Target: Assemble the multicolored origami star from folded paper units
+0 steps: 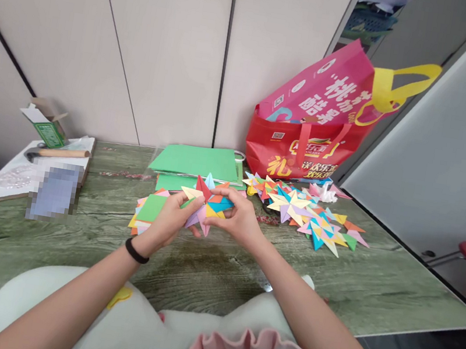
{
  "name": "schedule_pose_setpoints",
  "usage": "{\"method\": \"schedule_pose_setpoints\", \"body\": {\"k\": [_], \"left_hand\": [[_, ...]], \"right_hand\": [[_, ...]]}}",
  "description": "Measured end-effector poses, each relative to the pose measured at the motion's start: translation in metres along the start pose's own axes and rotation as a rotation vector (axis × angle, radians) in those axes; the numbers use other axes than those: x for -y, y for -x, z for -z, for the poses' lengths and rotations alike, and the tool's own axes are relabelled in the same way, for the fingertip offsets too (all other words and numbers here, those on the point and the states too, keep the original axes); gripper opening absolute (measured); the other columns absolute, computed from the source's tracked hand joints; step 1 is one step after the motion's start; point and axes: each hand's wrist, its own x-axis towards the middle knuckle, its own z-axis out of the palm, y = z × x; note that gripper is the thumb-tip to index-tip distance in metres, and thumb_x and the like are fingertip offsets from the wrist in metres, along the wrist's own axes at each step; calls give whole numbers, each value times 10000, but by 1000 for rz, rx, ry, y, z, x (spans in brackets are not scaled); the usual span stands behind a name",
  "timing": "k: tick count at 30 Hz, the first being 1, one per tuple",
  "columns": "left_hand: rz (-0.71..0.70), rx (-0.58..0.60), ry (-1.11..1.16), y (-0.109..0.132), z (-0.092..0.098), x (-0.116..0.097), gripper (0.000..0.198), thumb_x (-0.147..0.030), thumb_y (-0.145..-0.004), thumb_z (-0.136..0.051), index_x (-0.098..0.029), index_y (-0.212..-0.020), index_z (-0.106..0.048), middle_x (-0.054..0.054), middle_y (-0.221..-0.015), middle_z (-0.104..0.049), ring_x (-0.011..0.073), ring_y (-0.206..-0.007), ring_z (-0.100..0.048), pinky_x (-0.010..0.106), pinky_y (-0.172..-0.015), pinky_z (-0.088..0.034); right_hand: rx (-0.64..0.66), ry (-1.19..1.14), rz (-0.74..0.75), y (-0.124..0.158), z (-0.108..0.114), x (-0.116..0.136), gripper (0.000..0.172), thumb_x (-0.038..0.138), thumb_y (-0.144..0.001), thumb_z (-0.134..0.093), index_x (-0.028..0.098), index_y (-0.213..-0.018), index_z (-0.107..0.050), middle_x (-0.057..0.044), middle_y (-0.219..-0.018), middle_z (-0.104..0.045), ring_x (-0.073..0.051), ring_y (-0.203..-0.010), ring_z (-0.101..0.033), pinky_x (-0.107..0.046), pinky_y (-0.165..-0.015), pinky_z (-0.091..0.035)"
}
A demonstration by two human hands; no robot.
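Observation:
A folded paper star (206,201) with red, blue, yellow, white and lilac points is held up between both hands over the table. My left hand (172,215) pinches its left side, thumb on the front. On its right side my right hand (239,215) grips the blue and yellow points between thumb and fingers. Just behind the left hand lies a stack of coloured paper squares (151,207), green on top. To the right of the hands is a pile of similar folded paper stars (292,206), several overlapping.
Green paper sheets (199,161) lie at the back of the wood-patterned table (104,260). A red gift bag (273,145) stands behind the stars, a pink box inside. At left, a small open carton (51,133) and a wooden-handled tool (63,153) rest on a white board. A plush cushion (172,336) is in front.

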Motion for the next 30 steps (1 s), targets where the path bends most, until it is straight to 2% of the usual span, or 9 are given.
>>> {"method": "schedule_pose_setpoints", "body": {"k": [8, 13, 16, 21, 23, 30], "left_hand": [[-44, -101, -3, -1, 0, -4, 329, -420, -627, -733, -147, -754, -599, 9, -636, -663, 140, -427, -582, 259, -383, -481], [-44, -101, -31, -1, 1, -5, 327, -413, -610, -747, -143, -741, -616, -5, -589, -646, 132, -438, -572, 235, -373, -471], [-40, -97, -53, -1, 2, -3, 324, -406, -611, -750, -138, -743, -623, -12, -570, -634, 122, -429, -561, 219, -360, -453], [-35, -109, -3, -3, 3, -1, 335, -407, -611, -747, -131, -748, -614, -3, -611, -641, 118, -429, -549, 246, -373, -486], [-27, -118, 46, -4, 3, -1, 329, -384, -604, -756, -131, -758, -611, -1, -632, -646, 124, -453, -563, 251, -384, -498], [-11, -152, 137, -5, 5, -2, 351, -346, -585, -779, -122, -798, -613, 12, -676, -658, 130, -517, -588, 258, -419, -529]], "right_hand": [[26, -100, -35, -1, 3, 5, 489, 317, -601, -788, 210, -1031, -581, -68, -1089, -617, -212, -955, -605, -240, -568, -495], [-44, -90, 21, -2, 10, 11, 453, 330, -693, -730, 225, -1099, -558, -75, -1122, -591, -194, -1020, -591, -300, -772, -528], [-65, 12, 99, -2, 11, 12, 385, 333, -727, -703, 243, -1086, -598, -88, -1187, -522, -207, -1107, -536, -333, -822, -528], [-34, 181, 205, -2, 9, 10, 366, 321, -738, -702, 241, -1087, -625, -88, -1129, -530, -221, -1143, -507, -406, -975, -441], [-54, 184, 215, -2, 9, 8, 358, 316, -744, -696, 234, -1085, -627, -94, -1130, -526, -223, -1145, -502, -402, -970, -448], [-63, 107, 148, -1, 8, 5, 330, 348, -744, -687, 244, -1053, -637, -96, -1164, -485, -218, -1137, -504, -325, -795, -562]]}}
